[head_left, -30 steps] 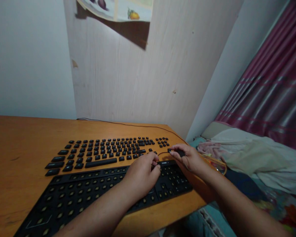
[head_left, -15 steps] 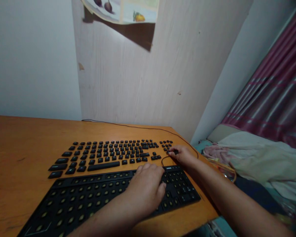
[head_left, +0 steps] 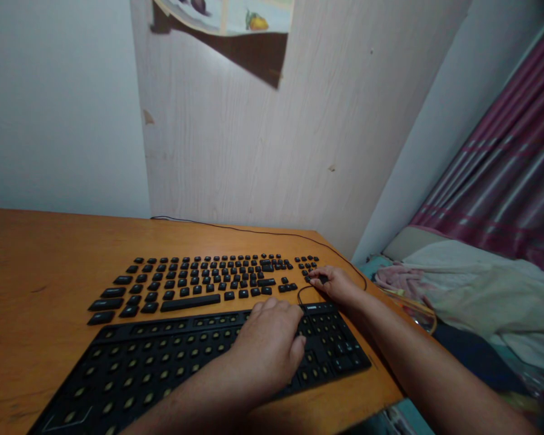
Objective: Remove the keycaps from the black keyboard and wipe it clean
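A black keyboard (head_left: 163,357) with its keycaps off lies along the front of the desk, its round key sockets showing. My left hand (head_left: 272,338) rests across its right half, fingers bent over the far edge and thumb apart; the fingertips are hidden. Beyond the keyboard, loose black keycaps (head_left: 181,283) stand in rows in keyboard order, with a long spacebar (head_left: 190,302) nearest. At the right-hand group of small keycaps (head_left: 309,266), my right hand (head_left: 330,283) has its fingers pinched together on a keycap at the desk surface, partly covered by the fingers.
The orange wooden desk (head_left: 49,260) meets a pale panelled wall (head_left: 254,151). A thin black cable (head_left: 236,229) runs along its back and curls near my right hand. To the right are a bed with rumpled bedding (head_left: 462,290) and a dark pink curtain (head_left: 503,181).
The view has shifted very slightly. Both hands keep the same positions, the left on the keyboard and the right at the small keycaps.
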The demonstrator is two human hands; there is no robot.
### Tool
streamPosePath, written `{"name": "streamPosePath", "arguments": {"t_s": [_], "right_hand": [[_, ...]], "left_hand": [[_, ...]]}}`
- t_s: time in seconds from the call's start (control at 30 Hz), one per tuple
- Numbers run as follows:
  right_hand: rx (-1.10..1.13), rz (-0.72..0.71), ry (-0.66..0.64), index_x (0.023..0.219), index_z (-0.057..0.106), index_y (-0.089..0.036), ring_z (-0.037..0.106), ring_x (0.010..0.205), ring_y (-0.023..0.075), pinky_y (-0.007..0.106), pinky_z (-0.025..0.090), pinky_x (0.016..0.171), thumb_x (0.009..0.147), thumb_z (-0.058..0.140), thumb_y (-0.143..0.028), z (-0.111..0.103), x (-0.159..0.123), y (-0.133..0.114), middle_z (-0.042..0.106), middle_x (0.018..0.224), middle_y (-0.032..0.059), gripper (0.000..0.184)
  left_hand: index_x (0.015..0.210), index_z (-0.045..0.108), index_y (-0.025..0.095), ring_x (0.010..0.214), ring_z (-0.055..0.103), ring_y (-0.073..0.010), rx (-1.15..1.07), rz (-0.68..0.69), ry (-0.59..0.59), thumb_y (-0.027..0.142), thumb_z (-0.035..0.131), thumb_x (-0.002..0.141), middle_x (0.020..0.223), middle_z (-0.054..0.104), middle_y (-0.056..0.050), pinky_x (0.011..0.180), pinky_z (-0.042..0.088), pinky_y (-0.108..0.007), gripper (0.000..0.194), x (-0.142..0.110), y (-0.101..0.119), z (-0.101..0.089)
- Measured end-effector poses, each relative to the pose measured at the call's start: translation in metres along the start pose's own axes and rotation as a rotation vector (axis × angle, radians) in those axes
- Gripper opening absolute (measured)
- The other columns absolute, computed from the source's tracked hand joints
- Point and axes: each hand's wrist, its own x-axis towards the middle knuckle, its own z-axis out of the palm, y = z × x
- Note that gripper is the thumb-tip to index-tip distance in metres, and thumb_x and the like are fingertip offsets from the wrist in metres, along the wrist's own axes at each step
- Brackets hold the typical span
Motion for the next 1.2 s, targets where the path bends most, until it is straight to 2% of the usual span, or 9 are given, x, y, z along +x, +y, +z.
{"name": "streamPosePath", "arguments": {"t_s": [0.27, 0.5, 0.57, 0.63, 0.73, 0.8, 0.97, 1.13, 1.2], "right_hand": [[0.041, 0.002, 0.046, 0.095, 0.076, -0.020, 0.068, 0.089, 0.0246, 0.036, 0.051, 0.082, 0.078, 0.068, -0.038, -0.007, -0.006, -0.013, 0.074, 0.096, 0.0087, 0.026], [0.126, 0.019, 0.177, 0.092, 0.073, -0.019, 0.064, 0.097, 0.0242, 0.037, 0.047, 0.090, 0.084, 0.058, -0.043, -0.037, -0.033, -0.041, 0.072, 0.099, 0.0086, 0.029], [0.163, 0.039, 0.201, 0.094, 0.070, -0.019, 0.064, 0.094, 0.0224, 0.035, 0.049, 0.086, 0.085, 0.056, -0.041, -0.045, -0.049, -0.055, 0.071, 0.099, 0.0074, 0.028], [0.250, 0.087, 0.215, 0.091, 0.065, -0.019, 0.062, 0.082, 0.0191, 0.029, 0.049, 0.073, 0.082, 0.059, -0.039, -0.051, -0.068, -0.072, 0.068, 0.090, 0.0047, 0.023], [0.372, 0.210, 0.221, 0.082, 0.058, -0.020, 0.053, 0.063, 0.0130, 0.023, 0.040, 0.056, 0.076, 0.067, -0.037, -0.059, -0.097, -0.098, 0.059, 0.075, -0.0003, 0.020], [0.464, 0.286, 0.159, 0.080, 0.057, -0.020, 0.048, 0.057, 0.0110, 0.022, 0.037, 0.051, 0.073, 0.071, -0.039, -0.062, -0.115, -0.110, 0.056, 0.070, -0.0018, 0.025], [0.679, 0.447, 0.078, 0.081, 0.057, -0.019, 0.045, 0.047, 0.0094, 0.022, 0.034, 0.044, 0.072, 0.073, -0.053, -0.057, -0.144, -0.119, 0.056, 0.063, -0.0023, 0.039], [0.616, 0.489, 0.089, 0.075, 0.055, -0.019, 0.040, 0.041, 0.0083, 0.022, 0.028, 0.040, 0.077, 0.062, -0.065, -0.048, -0.155, -0.123, 0.055, 0.057, -0.0028, 0.046], [0.552, 0.456, 0.098, 0.073, 0.055, -0.019, 0.042, 0.043, 0.0092, 0.022, 0.031, 0.042, 0.079, 0.060, -0.065, -0.046, -0.155, -0.125, 0.053, 0.056, -0.0030, 0.046]], "left_hand": [[0.103, 0.062, 0.021, 0.100, 0.055, -0.0263, 0.019, 0.005, -0.007, 0.026, 0.055, 0.083, 0.102, 0.065, -0.008, 0.090, 0.045, -0.041, 0.022, 0.001, -0.001, 0.000], [0.101, 0.063, 0.020, 0.100, 0.056, -0.0262, 0.040, 0.017, -0.013, 0.027, 0.055, 0.084, 0.102, 0.065, -0.008, 0.090, 0.045, -0.040, 0.020, 0.001, 0.000, -0.001], [0.104, 0.063, 0.019, 0.101, 0.056, -0.0264, 0.043, 0.024, -0.008, 0.027, 0.055, 0.084, 0.102, 0.066, -0.008, 0.091, 0.045, -0.041, 0.022, 0.002, 0.000, -0.002], [0.106, 0.062, 0.019, 0.102, 0.056, -0.0264, 0.042, 0.029, -0.008, 0.027, 0.055, 0.085, 0.103, 0.066, -0.008, 0.092, 0.044, -0.041, 0.024, 0.003, 0.000, -0.002], [0.106, 0.062, 0.019, 0.102, 0.056, -0.0267, 0.042, 0.036, -0.016, 0.027, 0.055, 0.085, 0.104, 0.066, -0.009, 0.092, 0.044, -0.042, 0.024, 0.003, 0.000, -0.003], [0.106, 0.062, 0.019, 0.103, 0.056, -0.0271, 0.043, 0.044, -0.018, 0.027, 0.055, 0.085, 0.105, 0.066, -0.009, 0.093, 0.044, -0.042, 0.024, 0.003, 0.000, -0.003], [0.103, 0.062, 0.019, 0.101, 0.057, -0.0269, 0.056, 0.050, -0.012, 0.026, 0.055, 0.085, 0.103, 0.066, -0.009, 0.092, 0.044, -0.042, 0.021, 0.003, -0.001, -0.002], [0.105, 0.062, 0.019, 0.102, 0.057, -0.0272, 0.064, 0.066, -0.001, 0.026, 0.056, 0.084, 0.104, 0.066, -0.009, 0.093, 0.044, -0.042, 0.023, 0.003, -0.004, 0.000], [0.105, 0.062, 0.019, 0.103, 0.057, -0.0273, 0.067, 0.071, 0.003, 0.027, 0.057, 0.084, 0.105, 0.066, -0.010, 0.093, 0.044, -0.042, 0.023, 0.003, -0.004, 0.001]]}}
